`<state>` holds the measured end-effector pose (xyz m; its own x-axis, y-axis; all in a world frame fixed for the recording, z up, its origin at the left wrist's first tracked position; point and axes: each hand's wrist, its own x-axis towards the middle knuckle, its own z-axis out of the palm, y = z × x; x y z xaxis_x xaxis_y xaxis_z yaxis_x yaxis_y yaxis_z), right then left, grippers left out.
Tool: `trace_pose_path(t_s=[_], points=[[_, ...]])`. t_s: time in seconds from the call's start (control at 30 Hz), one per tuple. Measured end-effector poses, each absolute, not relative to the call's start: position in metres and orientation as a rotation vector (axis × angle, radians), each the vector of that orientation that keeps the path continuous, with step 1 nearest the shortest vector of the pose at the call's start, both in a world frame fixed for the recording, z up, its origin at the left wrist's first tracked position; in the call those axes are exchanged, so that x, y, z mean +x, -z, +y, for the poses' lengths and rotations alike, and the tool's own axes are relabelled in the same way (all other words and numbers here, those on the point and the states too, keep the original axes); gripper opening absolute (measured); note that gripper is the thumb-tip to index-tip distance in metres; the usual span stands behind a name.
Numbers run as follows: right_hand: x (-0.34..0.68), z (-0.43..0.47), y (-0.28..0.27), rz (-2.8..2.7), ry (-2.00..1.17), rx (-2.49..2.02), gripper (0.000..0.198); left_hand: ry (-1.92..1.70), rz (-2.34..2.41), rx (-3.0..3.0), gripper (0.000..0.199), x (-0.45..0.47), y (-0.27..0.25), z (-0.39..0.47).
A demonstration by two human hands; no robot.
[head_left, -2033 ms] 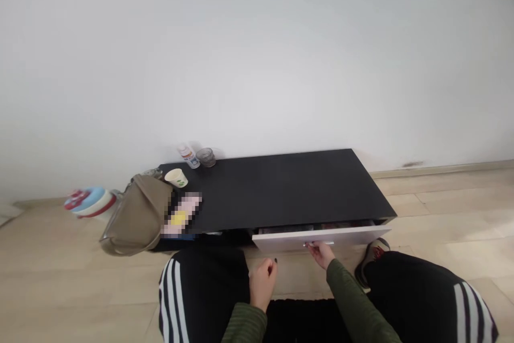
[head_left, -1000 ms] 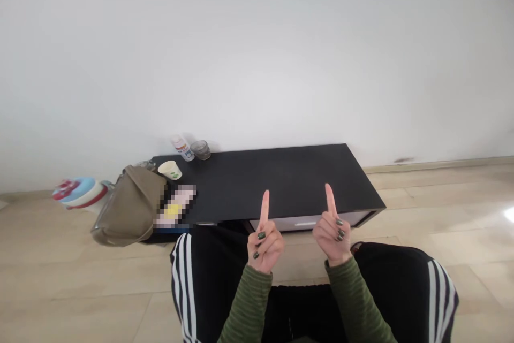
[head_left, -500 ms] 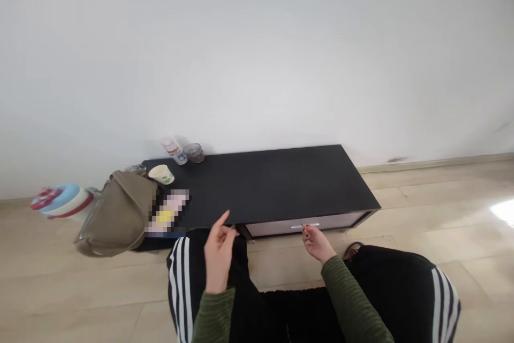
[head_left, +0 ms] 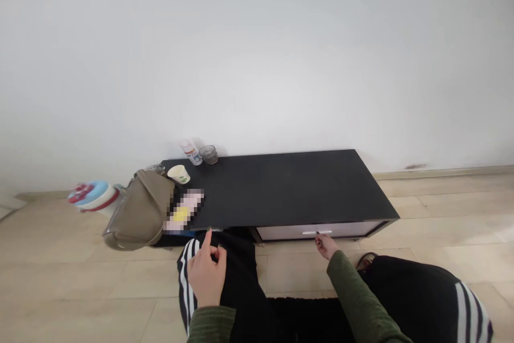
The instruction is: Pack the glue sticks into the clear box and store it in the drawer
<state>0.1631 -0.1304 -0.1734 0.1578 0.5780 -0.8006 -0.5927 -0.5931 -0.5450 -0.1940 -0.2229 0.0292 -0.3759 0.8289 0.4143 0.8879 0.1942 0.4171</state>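
A low black cabinet stands against the wall, with a pale drawer front on its right half. My right hand has its fingers curled at the thin silver drawer handle, gripping it from the front. The drawer front sits under the cabinet top, with no gap plainly visible. Over my left knee hovers my left hand, holding nothing. Its index finger points forward while the other fingers bend loosely. Closest to it on the cabinet is a blurred-out pink and yellow flat item.
A grey-brown bag leans over the cabinet's left end. Behind it stand a paper cup, a white spray can and a dark glass bowl. A white bin with a blue and red lid is on the floor at left.
The view has turned slightly left, so the scene sits further right. My left hand has drawn back from the cabinet edge toward my lap. My right hand stays at the handle.
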Motion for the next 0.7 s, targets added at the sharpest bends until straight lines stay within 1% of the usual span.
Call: trace_pose_path(t_s=[0.2,0.43,0.5,0.57,0.6,0.63,0.7], points=[[0.166,-0.146,0.171,-0.007,-1.638,-1.565,0.034,0.912,-2.326,-1.69,0.055,-0.198,-0.027,-0.225],[0.163,-0.198,0.16,-0.089,-1.802,-1.71,0.024,0.863,-2.304,-1.609,0.057,-0.198,-0.022,-0.223],[0.161,-0.208,0.147,-0.271,-1.956,-1.695,0.021,0.84,-2.31,-1.598,0.058,-0.198,-0.022,-0.223],[0.161,-0.207,0.129,-0.639,-2.058,-1.616,0.019,0.82,-2.314,-1.613,0.059,-0.198,-0.022,-0.223],[0.162,-0.202,0.12,-0.844,-2.031,-1.583,0.018,0.811,-2.311,-1.626,0.058,-0.198,-0.022,-0.223],[0.164,-0.195,0.112,-0.994,-1.914,-1.595,0.017,0.802,-2.305,-1.639,0.058,-0.198,-0.022,-0.223],[0.168,-0.178,0.101,-1.102,-1.54,-1.751,0.009,0.788,-2.285,-1.663,0.058,-0.199,-0.023,-0.223]])
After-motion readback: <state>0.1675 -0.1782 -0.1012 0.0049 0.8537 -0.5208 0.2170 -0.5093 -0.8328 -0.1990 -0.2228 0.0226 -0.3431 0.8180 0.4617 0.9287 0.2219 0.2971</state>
